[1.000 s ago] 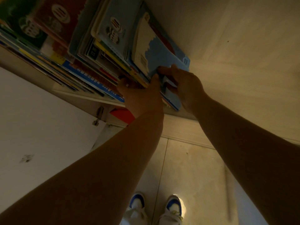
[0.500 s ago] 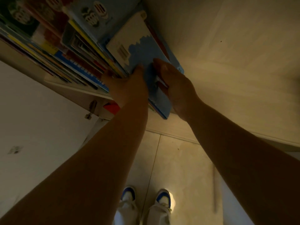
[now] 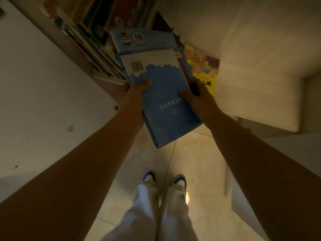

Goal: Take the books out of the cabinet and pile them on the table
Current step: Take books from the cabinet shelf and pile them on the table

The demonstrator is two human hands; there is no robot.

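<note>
1. I'm looking down at a stack of books (image 3: 163, 101) held between both hands, out over the tiled floor (image 3: 199, 171) in front of the cabinet shelf (image 3: 107, 79).
2. The top book shows a blue cover with a ragged white band across its far end, a barcode (image 3: 136, 66) in the white corner and a short row of pale characters near the middle.
3. Under it I can see more blue-edged books, one poking out at the far end with round badge-like logos (image 3: 132, 38), plus a red spine along the right side.
4. My left hand (image 3: 132, 98) is closed on the stack's left edge, thumb lying on the top cover, fingers hidden beneath.
5. My right hand (image 3: 198, 100) is closed on the right edge, thumb on the cover, fingers wrapped around the side.
6. A yellow illustrated book (image 3: 203, 68) lies on the shelf just beyond my right hand; I can't tell whether it touches the stack.
7. More books (image 3: 90, 37) remain on the shelf to the left, spines outward.
8. Compared with a second ago: then both hands were bunched at the near edge of the stack inside the shelf; now they sit on opposite sides and the stack has come mostly out toward me.
9. White trousers and blue-and-white shoes (image 3: 165, 180) show below.
</note>
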